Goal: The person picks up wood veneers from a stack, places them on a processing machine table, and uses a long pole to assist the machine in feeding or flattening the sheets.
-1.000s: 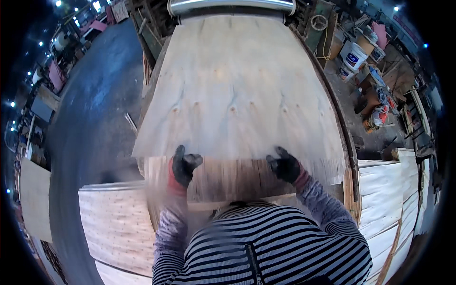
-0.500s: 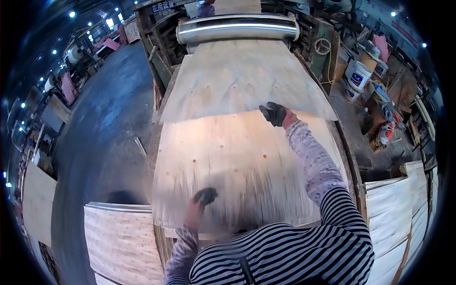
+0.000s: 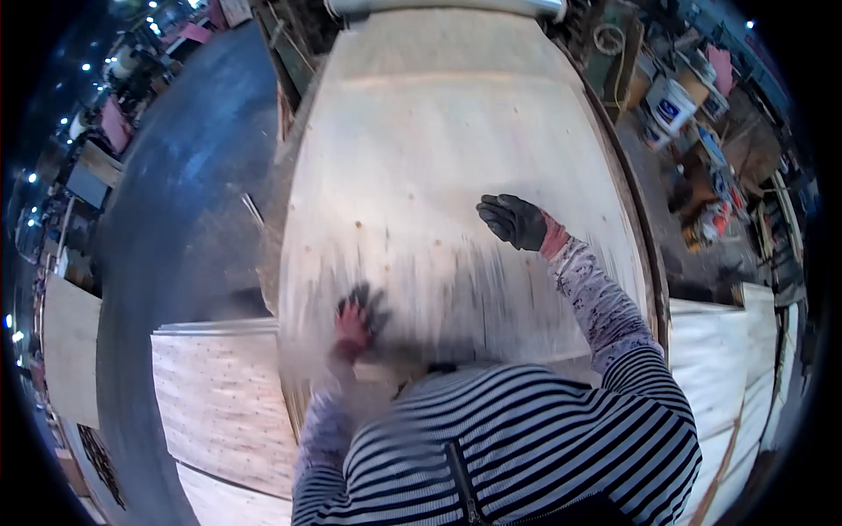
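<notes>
I stand in a wood workshop: plywood sheets (image 3: 219,403) stacked around, buckets (image 3: 671,105), concrete floor (image 3: 184,202).

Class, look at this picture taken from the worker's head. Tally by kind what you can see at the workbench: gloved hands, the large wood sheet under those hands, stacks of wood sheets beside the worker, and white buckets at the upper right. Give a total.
Gloved hands: 2 (left hand, right hand)
Large wood sheet: 1
Stacks of wood sheets: 2 (left stack, right stack)
White buckets: 1 clearly visible
Total: 6

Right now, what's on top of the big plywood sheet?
Both gloved hands lie on the plywood sheet: the left hand near its close edge, blurred, the right hand farther up. Whatever lies beneath the sheet is covered.
</notes>
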Action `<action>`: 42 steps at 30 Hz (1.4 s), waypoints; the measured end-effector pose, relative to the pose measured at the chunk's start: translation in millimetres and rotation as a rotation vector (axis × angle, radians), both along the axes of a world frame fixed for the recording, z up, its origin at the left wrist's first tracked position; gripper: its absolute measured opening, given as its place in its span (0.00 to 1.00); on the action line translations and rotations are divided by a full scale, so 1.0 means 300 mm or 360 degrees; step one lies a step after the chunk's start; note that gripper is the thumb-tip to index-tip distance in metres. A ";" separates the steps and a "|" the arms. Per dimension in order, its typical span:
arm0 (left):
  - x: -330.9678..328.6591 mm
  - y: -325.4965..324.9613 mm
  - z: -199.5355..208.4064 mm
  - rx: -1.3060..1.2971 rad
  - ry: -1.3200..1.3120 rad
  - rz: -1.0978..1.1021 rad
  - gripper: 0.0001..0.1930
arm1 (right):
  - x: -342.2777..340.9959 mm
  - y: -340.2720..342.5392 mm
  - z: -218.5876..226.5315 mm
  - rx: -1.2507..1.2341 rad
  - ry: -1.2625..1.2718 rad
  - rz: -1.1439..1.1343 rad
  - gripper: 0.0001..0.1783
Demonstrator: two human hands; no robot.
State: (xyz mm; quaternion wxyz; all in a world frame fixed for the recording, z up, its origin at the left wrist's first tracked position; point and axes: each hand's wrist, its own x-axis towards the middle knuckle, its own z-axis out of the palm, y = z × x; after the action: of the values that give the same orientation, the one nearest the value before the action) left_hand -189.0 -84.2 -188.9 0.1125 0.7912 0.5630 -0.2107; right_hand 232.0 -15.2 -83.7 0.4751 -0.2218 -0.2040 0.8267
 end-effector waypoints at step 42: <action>0.026 0.021 0.375 0.1050 -0.1033 -0.0040 0.28 | 0.188 0.444 0.103 -0.0211 0.0331 -0.0286 0.19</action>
State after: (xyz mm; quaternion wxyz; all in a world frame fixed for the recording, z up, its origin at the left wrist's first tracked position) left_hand -181.1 -77.8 -76.3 0.0227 0.8166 0.5260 0.2368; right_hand 288.2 118.1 -52.7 0.5500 -0.1832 -0.0781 0.8111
